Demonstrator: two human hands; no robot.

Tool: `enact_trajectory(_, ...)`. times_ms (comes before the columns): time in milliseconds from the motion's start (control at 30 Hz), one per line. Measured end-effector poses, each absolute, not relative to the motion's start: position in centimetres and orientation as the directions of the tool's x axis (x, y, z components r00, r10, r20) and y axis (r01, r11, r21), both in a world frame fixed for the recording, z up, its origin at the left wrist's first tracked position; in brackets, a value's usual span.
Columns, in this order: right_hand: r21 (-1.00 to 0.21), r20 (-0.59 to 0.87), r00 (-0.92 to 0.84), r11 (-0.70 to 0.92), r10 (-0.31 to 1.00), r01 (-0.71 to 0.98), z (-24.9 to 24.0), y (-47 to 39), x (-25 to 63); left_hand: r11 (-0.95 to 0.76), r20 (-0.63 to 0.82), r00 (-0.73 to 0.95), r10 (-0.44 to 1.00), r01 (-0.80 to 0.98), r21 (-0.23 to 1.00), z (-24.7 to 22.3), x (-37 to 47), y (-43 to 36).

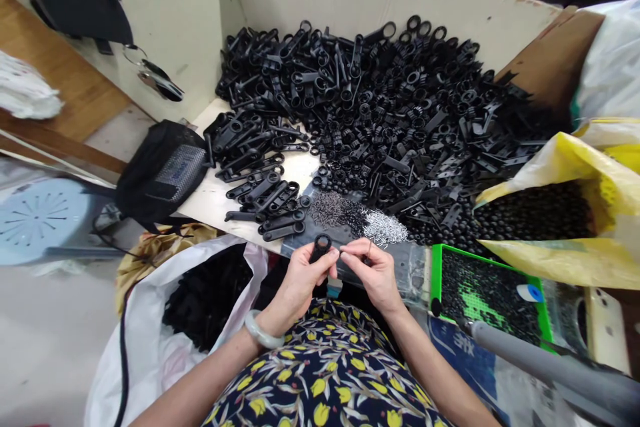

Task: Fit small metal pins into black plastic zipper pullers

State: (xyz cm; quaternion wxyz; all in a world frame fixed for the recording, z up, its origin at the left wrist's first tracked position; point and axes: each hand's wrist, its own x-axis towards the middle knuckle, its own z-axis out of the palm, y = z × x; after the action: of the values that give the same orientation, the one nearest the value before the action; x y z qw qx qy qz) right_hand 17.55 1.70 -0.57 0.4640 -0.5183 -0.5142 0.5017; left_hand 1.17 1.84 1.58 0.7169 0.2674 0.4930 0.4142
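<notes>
Near the front edge of the worktop, my left hand (304, 277) grips a black plastic part with a ring-shaped end (323, 241). Close beside it on the right, my right hand (373, 273) has thumb and index finger pinched at a tiny dark piece, too small to make out, and another small dark item shows by its curled fingers. Just beyond the hands lie piles of small brownish pieces (327, 208) and silver pins (384, 227). Black ring-ended arms (273, 197) lie in rows to the left of these.
A large heap of black parts (390, 113) fills the back of the worktop. At right are a yellow bag (555, 260) of black pieces, a green tray (437, 273), a grey bar (540, 357) and a phone (607, 330). A white sack (145, 320) stands lower left, below a black pouch (160, 173).
</notes>
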Motion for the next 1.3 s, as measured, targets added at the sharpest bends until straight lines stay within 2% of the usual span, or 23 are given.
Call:
enact_trajectory(367,-0.985,0.052,-0.041,0.058,0.998,0.163,-0.2,1.5,17.6,0.527,-0.505,0.163,0.847,-0.381,0.76,1.7,1.4,1.8)
enact_trajectory(533,-0.987,0.036,-0.016,0.038,0.999,0.157,-0.7,1.3,17.6,0.551,-0.53,0.173,0.83,-0.397,0.734,1.8,1.5,1.8)
enact_trajectory(700,-0.983,0.036,0.006,0.034,0.999,0.181,-0.6,1.3,17.5,0.529,-0.496,0.187,0.848,-0.359,0.769,1.4,1.3,1.7)
enact_trajectory(900,-0.971,0.073,-0.097,0.093,0.993,0.221,0.3,1.9,18.0,0.55,-0.509,0.209,0.835,-0.309,0.776,1.2,1.0,2.0)
enact_trajectory(1000,-0.966,0.072,-0.085,0.091,0.994,0.241,0.5,1.9,17.9,0.581,-0.546,0.211,0.811,-0.394,0.712,1.1,1.4,2.3)
enact_trajectory(1133,-0.945,0.114,0.015,0.104,0.993,0.309,0.4,1.7,17.4,0.636,-0.61,0.269,0.745,-0.563,0.528,0.6,2.1,2.5)
enact_trajectory(1300,-0.863,0.274,-0.061,0.273,0.96,0.426,-0.4,1.6,17.8,0.692,-0.688,0.321,0.651,-0.623,0.364,0.7,2.2,2.5)
